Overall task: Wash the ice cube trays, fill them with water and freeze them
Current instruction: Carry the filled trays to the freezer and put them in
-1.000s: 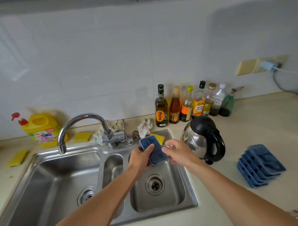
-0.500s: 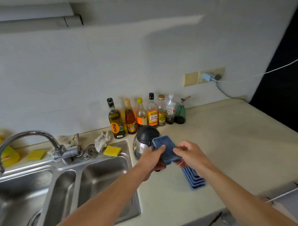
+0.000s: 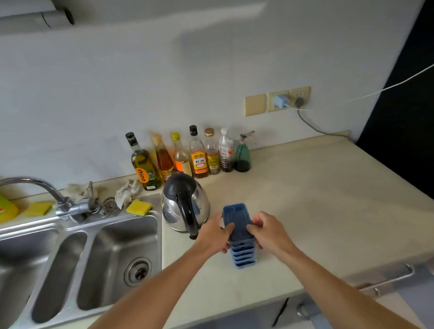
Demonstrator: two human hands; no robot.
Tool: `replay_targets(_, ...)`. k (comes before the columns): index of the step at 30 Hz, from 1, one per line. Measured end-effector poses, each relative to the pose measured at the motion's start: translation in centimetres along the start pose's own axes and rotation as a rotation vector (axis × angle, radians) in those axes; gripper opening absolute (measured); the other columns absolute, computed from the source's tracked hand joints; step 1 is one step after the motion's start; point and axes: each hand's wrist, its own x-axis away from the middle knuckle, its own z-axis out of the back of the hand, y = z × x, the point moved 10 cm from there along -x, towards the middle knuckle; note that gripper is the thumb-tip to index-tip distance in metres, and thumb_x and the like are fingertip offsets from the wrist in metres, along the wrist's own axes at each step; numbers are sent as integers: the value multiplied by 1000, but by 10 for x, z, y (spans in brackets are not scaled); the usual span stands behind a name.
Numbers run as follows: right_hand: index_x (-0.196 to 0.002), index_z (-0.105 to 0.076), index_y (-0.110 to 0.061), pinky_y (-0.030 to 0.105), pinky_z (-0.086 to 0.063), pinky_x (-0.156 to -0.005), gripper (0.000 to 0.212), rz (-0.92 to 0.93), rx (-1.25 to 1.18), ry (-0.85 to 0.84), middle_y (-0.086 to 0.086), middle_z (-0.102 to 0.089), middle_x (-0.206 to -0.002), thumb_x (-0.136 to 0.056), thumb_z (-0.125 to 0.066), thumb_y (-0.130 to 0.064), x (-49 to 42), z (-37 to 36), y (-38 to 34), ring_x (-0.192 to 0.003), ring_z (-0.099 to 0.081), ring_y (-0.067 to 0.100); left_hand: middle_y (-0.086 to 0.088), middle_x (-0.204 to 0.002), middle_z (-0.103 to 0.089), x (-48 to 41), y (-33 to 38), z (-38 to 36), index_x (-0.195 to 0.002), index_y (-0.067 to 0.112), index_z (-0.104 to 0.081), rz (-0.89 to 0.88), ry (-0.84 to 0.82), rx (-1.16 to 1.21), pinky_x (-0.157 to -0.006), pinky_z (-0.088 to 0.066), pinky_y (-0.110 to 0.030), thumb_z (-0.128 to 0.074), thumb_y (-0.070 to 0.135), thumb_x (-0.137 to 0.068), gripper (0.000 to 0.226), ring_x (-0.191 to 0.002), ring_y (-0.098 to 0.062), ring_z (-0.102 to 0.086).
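both hands hold one blue ice cube tray (image 3: 237, 219) over the beige tabletop (image 3: 323, 197), to the right of the sink (image 3: 111, 256). the left hand (image 3: 213, 234) grips the left long side of the tray, with the thumb on the upper rim and the other fingers curled under it. the right hand (image 3: 271, 232) grips the right long side in the same way. the tray has its open side up, and its far end points to the wall. directly under it is a stack of blue trays (image 3: 244, 258) on the tabletop, where several rims show like steps at the near end. i cannot tell if the held tray already rests on the stack or is just above it.

a steel kettle (image 3: 181, 202) with a black handle stands just beside the left hand, between the sink and the trays. behind the kettle, a row of bottles (image 3: 186, 155) stands along the wall. a yellow sponge (image 3: 138, 207) lies at the back corner of the sink, near a crumpled white cloth (image 3: 127, 192). the faucet (image 3: 39, 189) curves to the left, and a yellow detergent bottle (image 3: 1, 208) is at the left edge.
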Motion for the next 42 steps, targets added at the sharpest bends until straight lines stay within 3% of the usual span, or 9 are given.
replay_targets(2,-92,-58,-14,37,-56,-66,8,8,-26,-13,7,-69,-90,-95,-64,-19,-4,-1,3,-69,-62,19,-14,-91,-73,-1,0,-4,-140,19,-44,13,10,-12,-66,-64,-39,-53,28,-103,39,-71,-26,-72)
replay_targets(5,-92,-59,-15,40,-55,-71,11,41,-13,-9,4,-68,-88,-95,-65,-24,-9,-1,3,-72,-62,19,-14,-90,-73,-4,-3,-6,-137,19,-46,26,31,52,-65,-64,-38,-52,31,-104,36,-67,-22,-71)
replay_targets(9,-93,-60,-16,44,-57,-78,32,-28,-157,25,1,-67,-89,-93,-63,-48,-11,2,23,-77,-63,18,-10,-91,-67,-7,-34,4,-129,23,-54,116,122,269,-63,-63,-35,-46,57,-100,46,-66,-17,-68)
replay_targets(14,-117,-60,-24,42,-54,-93,56,-314,-387,-192,4,-65,-122,-91,-52,-73,-10,-30,73,-107,-63,23,-8,-116,-65,-5,-101,-22,-141,23,-50,409,-16,505,-81,-61,-40,-39,77,-90,75,-101,-24,-68)
replay_targets(18,-149,-46,-23,47,-42,-109,92,-402,-468,-322,9,-54,-146,-80,-50,-83,-7,-56,95,-130,-54,29,-6,-135,-57,-13,-119,-56,-149,25,-44,445,-179,562,-98,-54,-46,-36,83,-85,87,-116,-25,-61)
replay_targets(23,-132,-63,-39,45,-47,-108,76,-354,-495,-404,-6,-70,-128,-77,-43,-88,-9,-75,94,-118,-65,16,11,-129,-66,-31,-111,-90,-127,46,-63,367,-269,682,-103,-50,-45,-37,94,-67,81,-119,-13,-62)
replay_targets(27,-117,-71,-47,38,-52,-98,62,-348,-504,-387,-14,-75,-115,-79,-41,-86,-15,-70,102,-109,-70,9,17,-111,-74,-41,-110,-102,-101,54,-75,359,-250,686,-84,-58,-34,-37,94,-67,65,-101,-5,-71)
replay_targets(36,-106,-72,-58,34,-55,-93,49,-362,-567,-280,-20,-75,-111,-83,-42,-89,-23,32,157,-103,-72,5,5,-116,-74,-60,-25,-180,-120,34,-69,364,-349,599,-87,-60,-39,-37,86,-80,72,-108,-17,-70)
replay_targets(42,-109,-73,-40,37,-57,-88,75,-411,-611,-123,-8,-77,-108,-61,-55,-94,-28,168,226,-108,-70,19,-1,-122,-70,-74,84,-291,-123,32,-66,284,-460,573,-93,-59,-43,-38,86,-79,75,-112,-21,-68)
